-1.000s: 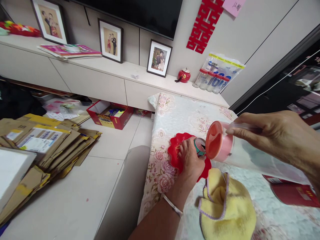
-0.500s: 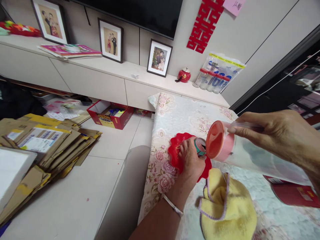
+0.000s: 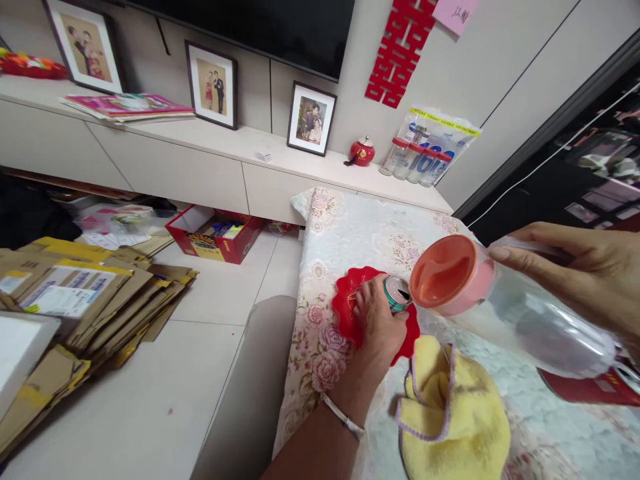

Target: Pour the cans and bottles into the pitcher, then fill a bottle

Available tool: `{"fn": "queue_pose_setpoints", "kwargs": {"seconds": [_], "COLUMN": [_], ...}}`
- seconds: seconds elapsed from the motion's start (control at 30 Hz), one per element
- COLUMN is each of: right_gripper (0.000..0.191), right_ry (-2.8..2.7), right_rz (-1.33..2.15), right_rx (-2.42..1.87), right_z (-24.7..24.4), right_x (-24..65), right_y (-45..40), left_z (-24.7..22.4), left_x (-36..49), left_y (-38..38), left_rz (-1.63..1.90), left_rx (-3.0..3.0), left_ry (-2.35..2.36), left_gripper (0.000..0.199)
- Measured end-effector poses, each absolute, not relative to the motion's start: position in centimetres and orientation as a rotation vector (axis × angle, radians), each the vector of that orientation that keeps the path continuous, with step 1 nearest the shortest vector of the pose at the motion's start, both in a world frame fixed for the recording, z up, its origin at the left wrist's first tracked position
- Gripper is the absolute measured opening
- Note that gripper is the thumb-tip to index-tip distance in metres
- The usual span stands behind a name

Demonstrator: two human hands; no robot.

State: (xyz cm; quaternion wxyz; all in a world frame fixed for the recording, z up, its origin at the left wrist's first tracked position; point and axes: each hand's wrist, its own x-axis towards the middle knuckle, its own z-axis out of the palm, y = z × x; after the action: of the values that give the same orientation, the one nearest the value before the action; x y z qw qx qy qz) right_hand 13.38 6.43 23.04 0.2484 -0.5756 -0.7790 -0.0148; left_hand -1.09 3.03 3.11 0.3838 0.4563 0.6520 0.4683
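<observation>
My left hand (image 3: 377, 317) is wrapped round a drink can (image 3: 398, 293) with a silver top and green side. The can's opening faces right, and most of its body is hidden by the fingers. Under them lies a red scalloped dish (image 3: 347, 297). My right hand (image 3: 575, 267) grips a clear plastic pitcher (image 3: 520, 327) with a pink-orange lid (image 3: 445, 273). The pitcher is tilted to the left, its lid's edge close to the can's top; whether they touch I cannot tell. A yellow cloth (image 3: 460, 413) with purple edging lies in front of the dish.
A flowered cloth covers the table (image 3: 360, 227). A red can (image 3: 585, 388) lies at right behind the pitcher. Flattened cardboard boxes (image 3: 100, 293) and a red box (image 3: 215, 243) are on the floor at left. Picture frames and glass jars (image 3: 415, 163) stand on the cabinet.
The pitcher has turned so more of the lid's top faces me, and its base has come lower into view. My left hand stays on the can; the whole view has shifted slightly.
</observation>
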Motion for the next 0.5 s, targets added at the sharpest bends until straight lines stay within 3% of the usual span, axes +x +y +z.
{"fn": "queue_pose_setpoints", "kwargs": {"seconds": [0.13, 0.27, 0.5], "right_gripper": [0.074, 0.077, 0.058], "right_ry": [-2.083, -1.911, -1.443], "right_rz": [0.239, 0.263, 0.495], "right_rx": [-1.610, -1.588, -1.350], "right_z": [22.2, 21.1, 18.8], "right_x": [15.6, 18.4, 22.5], "right_y": [6.6, 6.8, 7.7], "left_z": [3.3, 3.2, 3.0], "left_x": [-1.2, -1.2, -1.1], "left_y": [3.0, 2.9, 3.1], "left_rz": [1.191, 1.206, 1.215], "left_rx": [1.162, 1.167, 1.174], "left_ry": [1.664, 1.660, 1.675], "left_gripper": [0.066, 0.068, 0.071]}}
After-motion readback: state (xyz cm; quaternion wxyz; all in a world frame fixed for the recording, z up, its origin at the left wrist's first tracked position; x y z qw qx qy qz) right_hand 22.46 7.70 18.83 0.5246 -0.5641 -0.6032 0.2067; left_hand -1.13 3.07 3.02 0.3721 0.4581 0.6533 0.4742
